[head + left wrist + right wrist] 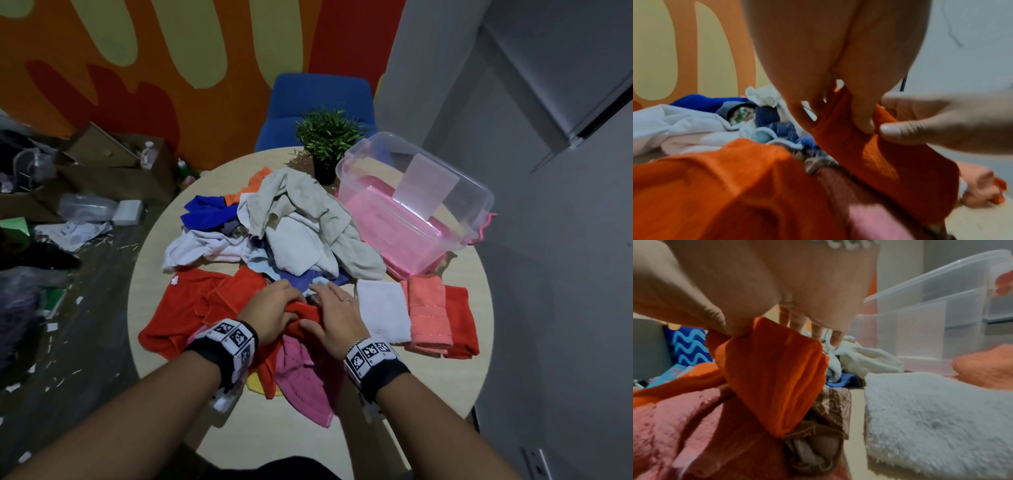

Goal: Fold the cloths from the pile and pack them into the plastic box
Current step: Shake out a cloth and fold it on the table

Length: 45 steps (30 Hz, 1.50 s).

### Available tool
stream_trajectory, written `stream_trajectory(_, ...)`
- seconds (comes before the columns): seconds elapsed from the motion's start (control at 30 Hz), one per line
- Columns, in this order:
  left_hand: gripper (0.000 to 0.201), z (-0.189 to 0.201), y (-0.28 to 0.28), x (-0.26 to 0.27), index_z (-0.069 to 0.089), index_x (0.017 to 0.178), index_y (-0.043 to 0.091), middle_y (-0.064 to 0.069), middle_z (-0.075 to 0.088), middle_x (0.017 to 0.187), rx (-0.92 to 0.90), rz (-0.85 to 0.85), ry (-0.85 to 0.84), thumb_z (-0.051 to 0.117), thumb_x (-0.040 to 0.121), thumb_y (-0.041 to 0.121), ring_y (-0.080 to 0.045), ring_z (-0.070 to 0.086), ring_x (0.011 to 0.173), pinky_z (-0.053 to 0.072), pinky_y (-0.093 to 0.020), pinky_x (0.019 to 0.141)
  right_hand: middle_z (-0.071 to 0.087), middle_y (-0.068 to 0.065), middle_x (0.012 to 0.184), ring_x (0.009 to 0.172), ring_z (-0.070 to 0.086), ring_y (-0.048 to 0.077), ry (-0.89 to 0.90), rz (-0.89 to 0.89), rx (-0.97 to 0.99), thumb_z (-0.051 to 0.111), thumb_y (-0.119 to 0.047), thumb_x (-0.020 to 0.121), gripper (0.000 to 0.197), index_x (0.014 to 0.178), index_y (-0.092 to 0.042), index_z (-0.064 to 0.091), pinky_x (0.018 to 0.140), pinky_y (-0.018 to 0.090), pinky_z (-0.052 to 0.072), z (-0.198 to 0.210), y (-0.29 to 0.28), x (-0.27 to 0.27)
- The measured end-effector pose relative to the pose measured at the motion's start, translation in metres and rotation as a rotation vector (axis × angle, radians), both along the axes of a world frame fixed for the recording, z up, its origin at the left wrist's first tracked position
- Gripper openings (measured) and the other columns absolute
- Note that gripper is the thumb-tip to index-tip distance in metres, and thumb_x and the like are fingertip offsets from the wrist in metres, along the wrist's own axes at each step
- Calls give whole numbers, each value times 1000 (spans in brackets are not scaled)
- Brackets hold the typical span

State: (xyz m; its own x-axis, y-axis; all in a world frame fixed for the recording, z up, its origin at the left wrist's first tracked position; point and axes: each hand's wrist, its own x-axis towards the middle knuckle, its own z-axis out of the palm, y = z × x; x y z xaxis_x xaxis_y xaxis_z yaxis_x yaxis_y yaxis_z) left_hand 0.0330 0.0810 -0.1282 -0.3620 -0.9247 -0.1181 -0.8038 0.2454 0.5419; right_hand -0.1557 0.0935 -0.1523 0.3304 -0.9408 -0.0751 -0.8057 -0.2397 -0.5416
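Observation:
Near the front of the round table, my left hand and right hand both hold a bunched red-orange cloth. In the left wrist view my thumb and fingers pinch a fold of that cloth. My right thumb clamps the cloth against the fingers behind it. Behind the hands the pile holds a beige cloth, a blue one and a white one. The clear plastic box stands at the back right on a pink lid.
Folded white, salmon and red cloths lie side by side right of my hands. A large red cloth and a pink one are spread in front. A potted plant and a blue chair are behind.

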Motion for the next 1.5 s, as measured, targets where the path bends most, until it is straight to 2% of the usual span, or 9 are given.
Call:
stream_trajectory(0.13,43,27,-5,-19,67,112,29,7,69,102,116,77,395,77,80,3,-4,65,95,46,-13,86,64,5,118,113,55,25,-184,12,29,59,-42,95,40,129,-23,53,99,33,39,13,4,-19)
stream_trajectory(0.27,55,34,-13,-51,54,118,43,-3,71,96,180,312,675,74,83,6,-18,70,92,56,-42,86,63,1,123,108,61,18,-388,-139,60,51,-35,101,38,138,-25,45,94,33,46,29,5,-48)
stream_trajectory(0.4,54,28,-22,-98,48,130,39,4,65,116,103,308,641,72,89,12,-9,66,97,56,-32,86,58,-5,130,108,56,9,-432,-231,-31,46,-19,103,35,136,-29,45,91,22,42,37,6,-84)
stream_trajectory(0.53,57,5,-27,-134,39,145,23,-2,58,131,183,264,395,66,94,20,-14,61,92,48,-27,88,58,-6,123,113,56,13,-365,-561,-133,44,-6,101,33,125,-21,61,98,23,40,30,3,-150)
stream_trajectory(0.7,73,-29,-25,-150,26,154,17,-7,51,145,435,175,192,63,92,28,-26,53,129,43,-39,109,63,10,122,106,59,26,-247,-840,-198,41,-4,100,35,124,-19,61,91,24,37,8,-4,-228)
stream_trajectory(0.9,80,-49,-14,-158,14,158,14,-6,44,152,593,93,96,61,95,31,-24,47,135,36,-27,109,56,12,138,121,54,37,105,-759,228,43,-24,103,43,146,-21,44,103,42,41,-38,-9,-260)
stream_trajectory(1.0,92,-55,-12,-160,-1,160,17,-7,37,158,660,67,64,60,95,39,-25,43,138,35,-34,115,43,11,147,128,44,38,113,-823,268,39,-35,103,47,149,-24,38,108,47,35,-40,-7,-259)
stream_trajectory(1.17,90,-57,-14,-166,-1,160,21,-6,38,158,668,64,67,60,96,37,-24,45,138,35,-36,115,41,5,146,132,39,34,212,-788,260,49,-62,91,73,152,-27,28,109,53,31,-27,-6,-245)
stream_trajectory(1.5,86,-57,-16,-174,0,160,23,-9,37,158,619,7,-30,56,97,39,-28,45,138,37,-33,112,52,14,133,115,54,32,-92,-880,100,62,-11,86,65,147,-19,42,99,38,43,-14,-14,-249)
